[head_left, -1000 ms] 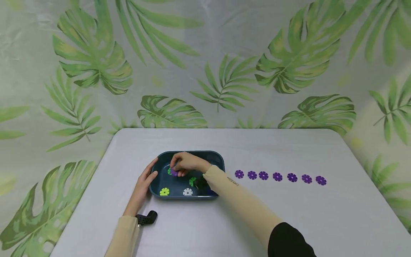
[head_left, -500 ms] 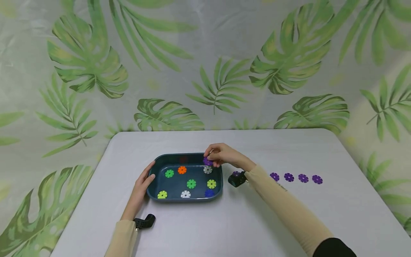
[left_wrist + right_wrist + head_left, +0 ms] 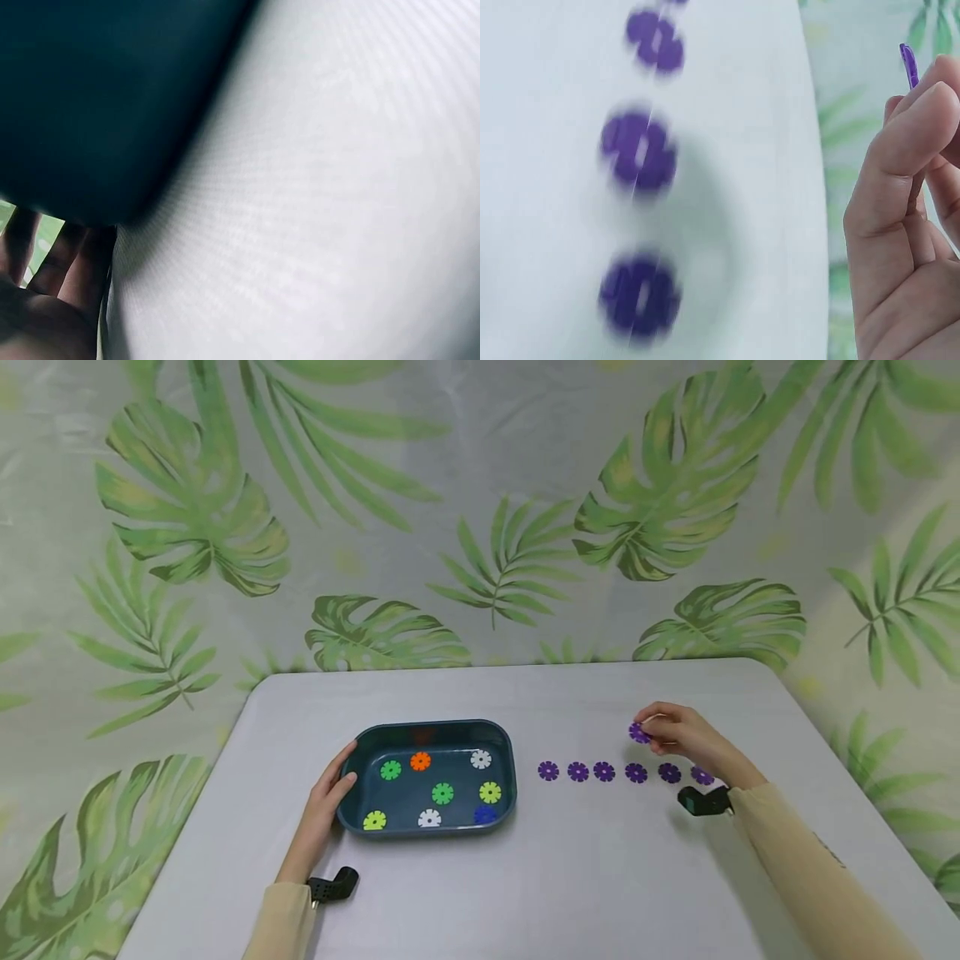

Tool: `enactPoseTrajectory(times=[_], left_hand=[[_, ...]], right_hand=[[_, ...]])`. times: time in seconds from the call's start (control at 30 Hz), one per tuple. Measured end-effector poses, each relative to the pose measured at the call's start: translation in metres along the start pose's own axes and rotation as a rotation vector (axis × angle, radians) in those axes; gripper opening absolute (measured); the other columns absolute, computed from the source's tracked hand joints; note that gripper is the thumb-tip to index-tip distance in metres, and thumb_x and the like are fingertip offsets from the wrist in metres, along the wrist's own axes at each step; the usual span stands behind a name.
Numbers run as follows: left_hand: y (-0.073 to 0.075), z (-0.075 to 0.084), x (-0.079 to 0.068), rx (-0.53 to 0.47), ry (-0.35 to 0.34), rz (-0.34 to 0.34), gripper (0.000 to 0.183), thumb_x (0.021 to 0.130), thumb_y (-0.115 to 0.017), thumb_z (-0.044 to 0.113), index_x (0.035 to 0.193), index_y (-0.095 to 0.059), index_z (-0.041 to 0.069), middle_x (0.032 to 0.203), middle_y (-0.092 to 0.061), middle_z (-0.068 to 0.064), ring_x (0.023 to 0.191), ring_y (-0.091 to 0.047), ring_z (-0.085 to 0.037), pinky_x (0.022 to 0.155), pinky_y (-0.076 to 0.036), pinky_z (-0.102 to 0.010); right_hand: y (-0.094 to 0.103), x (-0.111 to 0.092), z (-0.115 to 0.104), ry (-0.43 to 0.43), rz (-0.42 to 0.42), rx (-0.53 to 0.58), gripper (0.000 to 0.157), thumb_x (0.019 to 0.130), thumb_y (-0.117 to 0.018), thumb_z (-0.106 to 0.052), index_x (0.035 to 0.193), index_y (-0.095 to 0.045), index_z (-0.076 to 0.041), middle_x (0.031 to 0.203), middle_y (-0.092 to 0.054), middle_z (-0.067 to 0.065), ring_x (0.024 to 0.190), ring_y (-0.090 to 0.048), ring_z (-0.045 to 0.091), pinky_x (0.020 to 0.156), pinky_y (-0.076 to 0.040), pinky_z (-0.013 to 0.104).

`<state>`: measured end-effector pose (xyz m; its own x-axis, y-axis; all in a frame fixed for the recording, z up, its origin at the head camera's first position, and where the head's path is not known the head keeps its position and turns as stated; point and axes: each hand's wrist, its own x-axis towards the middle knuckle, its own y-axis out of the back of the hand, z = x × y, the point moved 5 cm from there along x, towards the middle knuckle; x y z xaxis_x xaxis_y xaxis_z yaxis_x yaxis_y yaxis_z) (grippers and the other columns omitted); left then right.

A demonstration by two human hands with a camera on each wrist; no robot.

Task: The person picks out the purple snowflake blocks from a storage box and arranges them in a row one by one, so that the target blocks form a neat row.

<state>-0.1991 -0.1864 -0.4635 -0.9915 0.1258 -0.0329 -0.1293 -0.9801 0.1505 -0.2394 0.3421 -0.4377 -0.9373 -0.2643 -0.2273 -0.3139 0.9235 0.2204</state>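
Observation:
My right hand pinches a purple notched flower disc between thumb and fingertips, above the table behind a row of like discs. In the right wrist view the held disc shows edge-on, mostly covered by the fingers. The row of flat purple discs runs from beside the tray to below the right hand, whose wrist hides part of its right end. My left hand rests along the left side of a dark blue tray; in the left wrist view its fingers lie fairly straight against the outer wall.
Inside the tray lie loose discs: green, orange, white, yellow and blue, among several. A white cloth covers the table. A leaf-patterned curtain hangs behind it.
My right hand has lifted a purple disc from the tray and carried it rightward over the row. The left hand has stayed at the tray. The head view has shifted slightly.

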Motion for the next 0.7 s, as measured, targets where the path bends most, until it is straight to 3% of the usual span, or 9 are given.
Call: enactPoseTrajectory(times=[0.2, 0.33, 0.53, 0.7], left_hand=[[0.001, 0.002, -0.002, 0.009, 0.003, 0.002, 0.050, 0.103, -0.045, 0.016, 0.151, -0.030, 0.011, 0.156, -0.022, -0.007, 0.144, -0.012, -0.024, 0.113, -0.010, -0.050], [0.001, 0.002, -0.002, -0.002, -0.001, 0.004, 0.050, 0.103, -0.045, 0.016, 0.151, -0.030, 0.011, 0.156, -0.022, -0.007, 0.143, -0.012, -0.023, 0.113, -0.011, -0.049], [0.003, -0.009, 0.003, -0.018, -0.013, 0.000, 0.050, 0.102, -0.045, 0.016, 0.151, -0.031, 0.014, 0.156, -0.022, -0.006, 0.143, -0.012, -0.023, 0.113, -0.009, -0.051], [0.008, -0.024, 0.009, 0.014, -0.016, 0.015, 0.049, 0.103, -0.046, 0.021, 0.150, -0.033, 0.021, 0.156, -0.024, 0.000, 0.143, -0.013, -0.019, 0.113, -0.010, -0.050]], right_hand=[[0.064, -0.050, 0.041, -0.030, 0.138, 0.075, 0.013, 0.100, -0.051, -0.015, 0.106, -0.061, -0.009, 0.083, -0.060, 0.000, 0.069, -0.059, 0.012, 0.066, -0.054, 0.027], [0.096, -0.077, 0.067, -0.031, 0.204, 0.156, 0.019, 0.100, -0.050, -0.009, 0.099, -0.067, -0.017, 0.087, -0.063, -0.002, 0.071, -0.061, 0.013, 0.066, -0.054, 0.024], [0.119, -0.101, 0.096, -0.073, 0.272, 0.110, 0.026, 0.099, -0.049, -0.004, 0.092, -0.068, -0.021, 0.085, -0.064, -0.006, 0.068, -0.062, 0.011, 0.063, -0.054, 0.023], [0.124, -0.104, 0.109, -0.113, 0.310, 0.004, 0.019, 0.098, -0.049, -0.004, 0.095, -0.065, -0.014, 0.083, -0.065, -0.003, 0.067, -0.065, 0.012, 0.061, -0.055, 0.025]])
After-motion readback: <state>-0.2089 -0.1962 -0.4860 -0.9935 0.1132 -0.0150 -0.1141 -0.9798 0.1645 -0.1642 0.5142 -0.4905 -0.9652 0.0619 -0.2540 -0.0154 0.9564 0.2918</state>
